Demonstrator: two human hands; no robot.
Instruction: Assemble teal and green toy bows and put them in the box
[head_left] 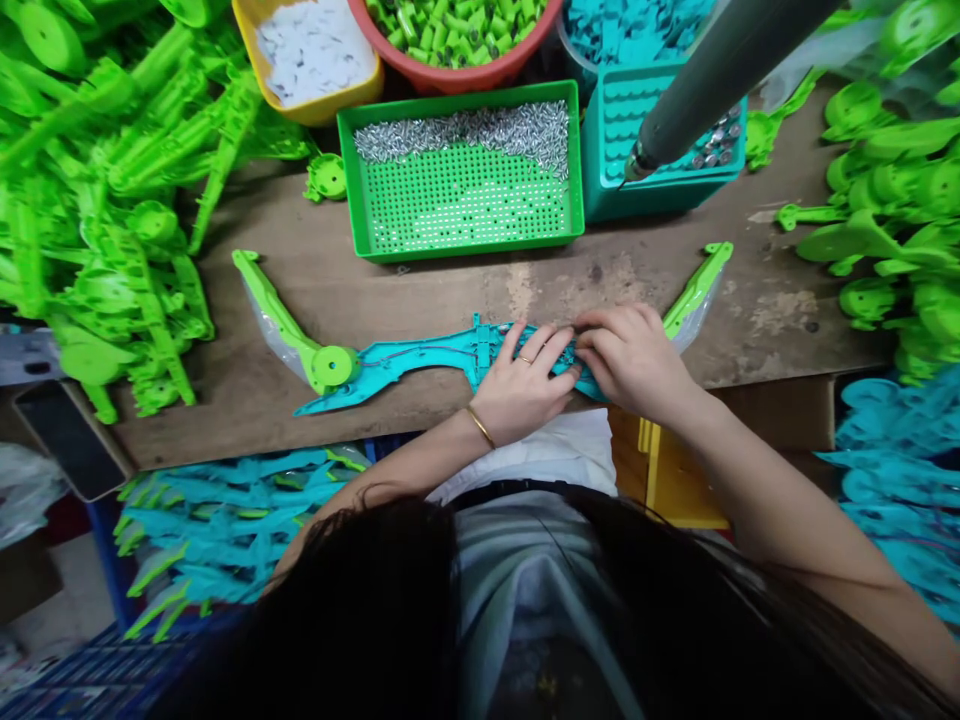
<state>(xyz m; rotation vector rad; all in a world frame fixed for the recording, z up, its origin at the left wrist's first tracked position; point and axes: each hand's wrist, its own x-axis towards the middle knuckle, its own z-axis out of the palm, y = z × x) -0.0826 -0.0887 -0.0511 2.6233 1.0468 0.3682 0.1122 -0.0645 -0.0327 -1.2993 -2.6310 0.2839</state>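
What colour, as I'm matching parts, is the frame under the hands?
Turquoise blue; the frame shows best in the head view, the only one.

At twelve o'clock, a rectangular green perforated plastic tray of small silver screws is set before a round red plastic bowl filled with green pieces, flanked at eleven by a yellow plastic tub and at one by a ridged teal plastic box. Lime-green plastic parts are heaped at ten and two o'clock, and a dark-screened phone is laid at nine.
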